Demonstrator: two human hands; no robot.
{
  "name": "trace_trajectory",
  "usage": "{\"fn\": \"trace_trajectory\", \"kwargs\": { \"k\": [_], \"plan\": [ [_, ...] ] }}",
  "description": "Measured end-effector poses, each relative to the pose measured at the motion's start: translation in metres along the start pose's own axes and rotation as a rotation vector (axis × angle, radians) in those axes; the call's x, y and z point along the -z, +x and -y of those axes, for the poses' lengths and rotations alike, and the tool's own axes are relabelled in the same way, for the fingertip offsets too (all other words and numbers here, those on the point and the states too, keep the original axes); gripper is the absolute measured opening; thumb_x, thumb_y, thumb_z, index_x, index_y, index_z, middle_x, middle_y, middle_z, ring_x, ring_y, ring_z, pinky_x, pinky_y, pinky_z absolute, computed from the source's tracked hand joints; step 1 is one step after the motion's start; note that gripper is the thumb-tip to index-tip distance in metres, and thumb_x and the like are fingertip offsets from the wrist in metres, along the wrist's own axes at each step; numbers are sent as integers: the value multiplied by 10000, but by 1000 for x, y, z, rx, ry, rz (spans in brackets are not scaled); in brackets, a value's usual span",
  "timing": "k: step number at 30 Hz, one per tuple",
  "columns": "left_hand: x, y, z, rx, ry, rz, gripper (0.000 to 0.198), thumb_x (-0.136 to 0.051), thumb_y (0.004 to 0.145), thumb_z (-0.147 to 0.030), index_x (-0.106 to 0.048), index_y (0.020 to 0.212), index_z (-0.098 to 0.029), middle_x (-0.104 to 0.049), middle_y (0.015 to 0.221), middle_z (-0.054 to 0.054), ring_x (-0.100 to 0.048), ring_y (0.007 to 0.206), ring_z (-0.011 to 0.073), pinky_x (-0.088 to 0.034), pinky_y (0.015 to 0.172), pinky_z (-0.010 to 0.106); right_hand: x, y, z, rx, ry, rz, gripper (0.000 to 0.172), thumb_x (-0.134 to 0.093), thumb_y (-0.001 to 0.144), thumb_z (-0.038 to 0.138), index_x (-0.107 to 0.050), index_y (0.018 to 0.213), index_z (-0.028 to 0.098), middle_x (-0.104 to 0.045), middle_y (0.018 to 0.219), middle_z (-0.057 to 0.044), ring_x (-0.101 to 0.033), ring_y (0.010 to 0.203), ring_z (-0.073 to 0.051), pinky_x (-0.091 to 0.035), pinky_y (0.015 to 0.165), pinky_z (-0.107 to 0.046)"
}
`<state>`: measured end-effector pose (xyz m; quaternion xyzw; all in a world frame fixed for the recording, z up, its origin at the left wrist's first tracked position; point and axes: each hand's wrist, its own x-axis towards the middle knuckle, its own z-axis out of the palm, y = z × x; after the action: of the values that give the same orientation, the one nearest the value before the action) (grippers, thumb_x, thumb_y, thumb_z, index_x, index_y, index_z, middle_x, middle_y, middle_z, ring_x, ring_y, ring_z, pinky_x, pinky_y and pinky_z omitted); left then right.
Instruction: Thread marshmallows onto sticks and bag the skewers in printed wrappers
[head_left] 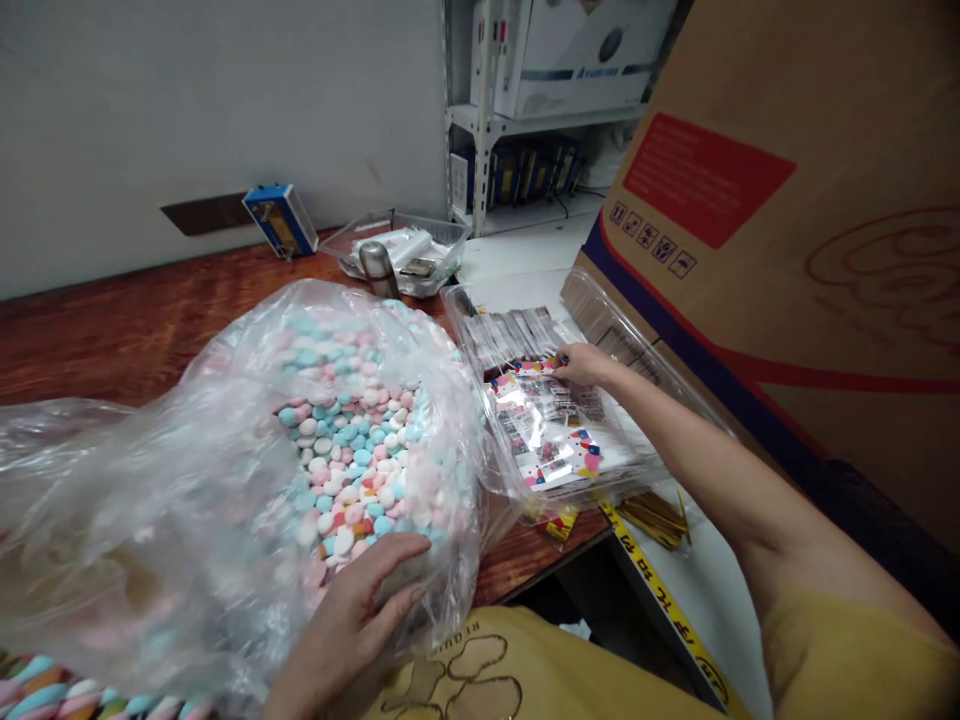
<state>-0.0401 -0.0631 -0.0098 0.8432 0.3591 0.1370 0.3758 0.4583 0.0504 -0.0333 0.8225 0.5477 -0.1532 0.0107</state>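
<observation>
A large clear plastic bag [247, 520] lies wide open on the wooden table, full of pastel pink, blue and white candies [352, 440]. My left hand [352, 620] rests at its near edge, with fingers stretched out and nothing held. To the right, a clear plastic tray [517, 470] holds small printed clear bags [544, 420] with colourful ends. Reaching into that tray, my right hand [581, 362] pinches the edge of a printed bag near the tray's middle. Its fingertips are partly hidden. Stacked packets [510, 335] lie at the tray's far side.
Behind the candies stand a metal shaker-like container [379, 268] and another clear tray [442, 235]. A blue boxed device [281, 220] leans by the wall. Gold twist ties [652, 518] lie near the front. A big cardboard box [780, 250] rises at right; a white shelf [480, 130] stands behind.
</observation>
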Motion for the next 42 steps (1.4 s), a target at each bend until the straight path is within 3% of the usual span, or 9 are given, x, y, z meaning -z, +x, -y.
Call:
{"fn": "trace_trajectory", "kwargs": {
  "k": [3,6,8,13,19,24,27,31,42],
  "plan": [
    [-1,0,1,5,-13,12,329,-612,969,-370,-666,1292,-338,-732,1303,35,-697,1207,213,-587,1002,330,0,-5,2,4,24,0,278,-670,981,394,-689,1153,176,-706,1163,-75,-686,999,-207,-579,875,-394],
    [-2,-1,2,21,-22,18,328,-600,975,-379,-664,1294,-334,-725,1312,43,-687,1222,221,-579,1020,354,7,-10,4,-5,85,-72,137,-695,936,287,-732,1009,177,-754,1033,-69,-700,949,-220,-546,826,-315],
    [-2,-2,2,38,-31,21,329,-597,977,-384,-668,1293,-330,-722,1317,51,-683,1226,230,-574,1031,372,19,-13,4,-16,141,-168,89,-662,902,225,-735,910,176,-768,928,-77,-697,892,-229,-507,771,-287],
    [-2,-3,2,52,-47,27,330,-603,975,-384,-672,1295,-340,-721,1321,47,-682,1227,234,-572,1034,370,59,-22,3,-59,298,-440,235,-475,995,272,-651,1106,164,-736,968,-124,-680,825,-234,-518,707,-319],
    [-4,2,1,32,-44,0,314,-612,965,-368,-692,1264,-321,-737,1290,54,-700,1192,232,-581,1016,362,37,-41,44,87,582,-188,180,-560,989,327,-643,1017,170,-732,825,-67,-654,615,-150,-525,566,-259],
    [-4,1,0,47,-54,22,321,-607,969,-359,-684,1276,-309,-726,1308,67,-693,1202,234,-580,1016,367,16,-48,63,133,487,-144,501,-821,799,437,-670,1190,162,-766,1076,-123,-725,916,-242,-553,797,-315],
    [-4,-1,1,49,-71,22,324,-599,971,-347,-678,1283,-309,-722,1312,68,-689,1208,232,-582,1015,382,27,-50,54,34,294,-189,618,-734,824,636,-695,1171,126,-723,1181,-231,-679,1115,-378,-516,904,-436],
    [-5,0,4,42,-89,10,316,-607,964,-337,-679,1271,-318,-727,1303,57,-689,1207,226,-587,1015,395,31,-61,54,-55,-108,-31,723,-474,900,797,-764,974,139,-738,1061,-272,-682,1094,-445,-501,881,-527],
    [-7,1,13,50,-75,13,323,-612,969,-363,-679,1282,-321,-722,1323,62,-682,1233,234,-574,1046,391,-2,-92,98,235,-122,1,529,-659,866,659,-691,1143,210,-697,1233,-171,-668,1131,-335,-487,887,-370]
  ]
}}
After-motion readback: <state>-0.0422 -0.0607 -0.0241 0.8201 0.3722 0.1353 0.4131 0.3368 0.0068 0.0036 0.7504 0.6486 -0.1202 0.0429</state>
